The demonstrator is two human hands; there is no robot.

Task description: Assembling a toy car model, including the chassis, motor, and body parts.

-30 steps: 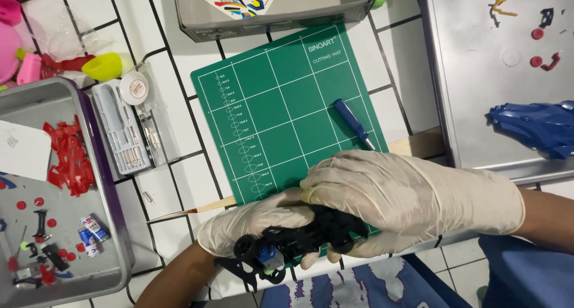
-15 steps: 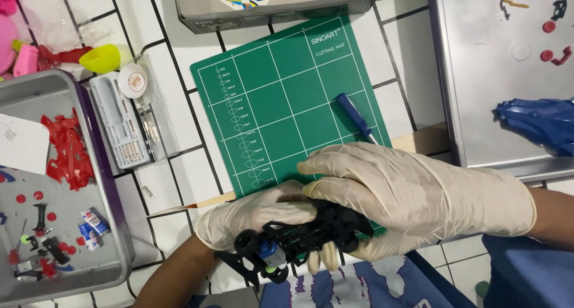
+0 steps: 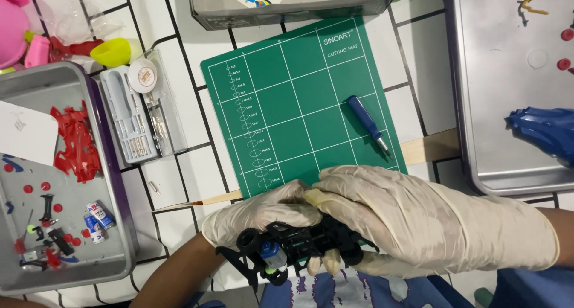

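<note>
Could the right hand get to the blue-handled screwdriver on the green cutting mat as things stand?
Probably yes. The blue-handled screwdriver lies alone on the green cutting mat, just beyond the right hand, with nothing between them. But that hand, like the left hand, is gripping the black toy car chassis.

both wear pale gloves. the left hand [image 3: 260, 215] comes up from below on a bare forearm, fingers curled shut. the right hand [image 3: 412, 218] reaches in from the right, lying over the left, fingers closed downward.
</note>
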